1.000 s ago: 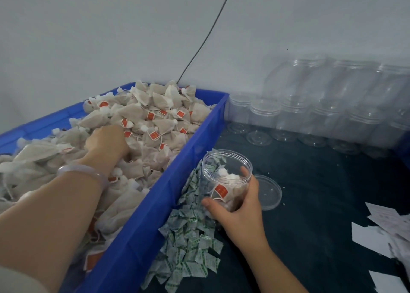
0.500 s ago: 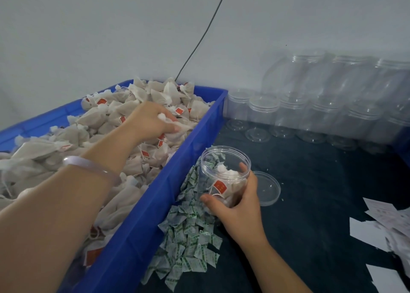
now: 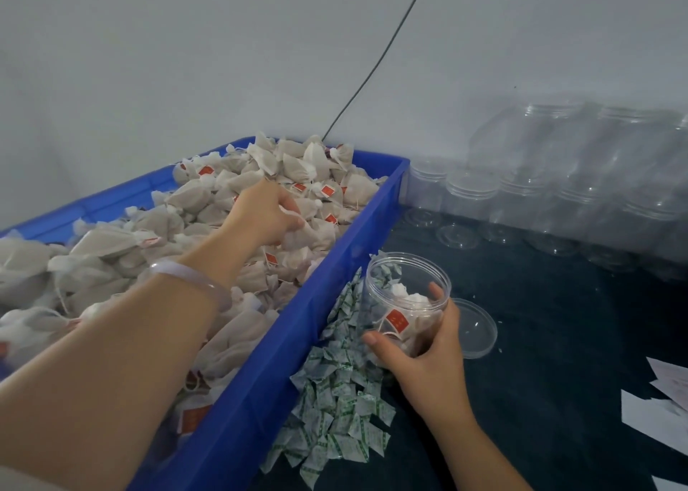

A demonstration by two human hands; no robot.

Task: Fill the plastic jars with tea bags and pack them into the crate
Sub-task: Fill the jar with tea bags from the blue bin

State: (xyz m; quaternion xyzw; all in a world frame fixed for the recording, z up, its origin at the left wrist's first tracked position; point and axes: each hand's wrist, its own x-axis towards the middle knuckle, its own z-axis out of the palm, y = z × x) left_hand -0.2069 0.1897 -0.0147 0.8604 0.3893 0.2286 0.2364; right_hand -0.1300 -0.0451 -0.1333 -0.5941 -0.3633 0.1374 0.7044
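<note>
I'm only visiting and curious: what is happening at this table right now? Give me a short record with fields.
Left hand: inside the blue crate, fingers curled on tea bags
Right hand: holds the open plastic jar beside the crate
Jar contents: a few tea bags, partly full
Lid: lies on the dark table, right of the jar
Sachets: green-and-white pile between crate and jar
Empty jars: rows along the wall
</note>
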